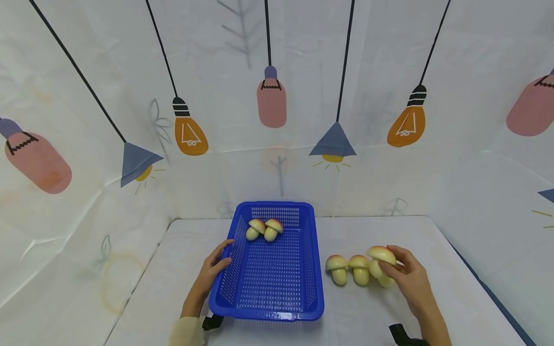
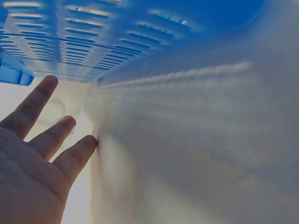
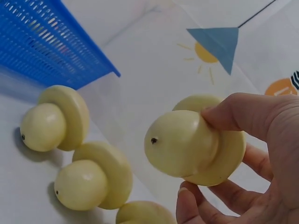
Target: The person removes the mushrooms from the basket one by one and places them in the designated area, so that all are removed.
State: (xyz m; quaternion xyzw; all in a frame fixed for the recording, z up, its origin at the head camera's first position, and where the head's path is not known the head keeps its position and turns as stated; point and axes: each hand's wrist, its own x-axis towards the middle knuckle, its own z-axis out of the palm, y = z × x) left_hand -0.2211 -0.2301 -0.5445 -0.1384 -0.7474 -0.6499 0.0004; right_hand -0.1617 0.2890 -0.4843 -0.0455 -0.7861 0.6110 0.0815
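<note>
In the head view, I see the left hand (image 1: pixel 211 270) touching the left rim of the blue basket (image 1: pixel 268 283), where two mushrooms (image 1: pixel 272 230) lie at the far end. To its right, the right hand (image 1: pixel 409 275) pinches the held mushroom (image 1: pixel 381 253) above the right end of a row of three (image 1: pixel 359 270) on the white table (image 1: pixel 359 317).

In the left wrist view, three fingers stretch straight and apart beside the basket's slotted wall.

In the right wrist view, thumb and fingers clamp the held mushroom's cap, its dark-dotted stem left bare.
</note>
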